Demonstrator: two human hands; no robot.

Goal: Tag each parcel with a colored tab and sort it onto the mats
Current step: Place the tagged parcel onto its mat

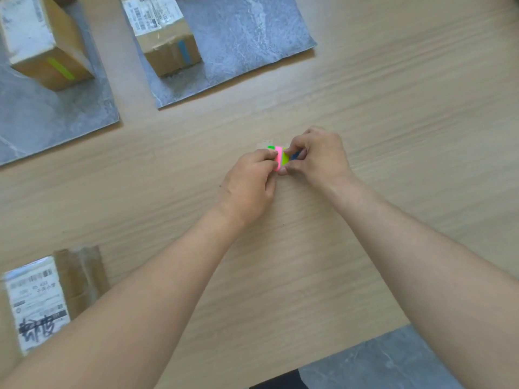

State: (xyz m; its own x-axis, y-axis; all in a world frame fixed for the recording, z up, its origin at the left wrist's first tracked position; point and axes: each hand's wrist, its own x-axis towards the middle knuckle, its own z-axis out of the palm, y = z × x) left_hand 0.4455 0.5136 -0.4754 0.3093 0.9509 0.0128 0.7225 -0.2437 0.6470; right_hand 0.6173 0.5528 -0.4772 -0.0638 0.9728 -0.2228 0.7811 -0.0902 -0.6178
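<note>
Head view | tab pad (281,159), frame centre | left hand (250,182) pinches its left edge | right hand (318,155) pinches its right side | yellow-tabbed parcel (42,43), blue-tabbed parcel (165,37) on grey mats (247,37), upper left | third parcel (50,290), lower left

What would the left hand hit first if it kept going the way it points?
The left hand pinches the pad of colored tabs, so that comes first; straight past it, probably the right hand, gripping the same pad.
</note>
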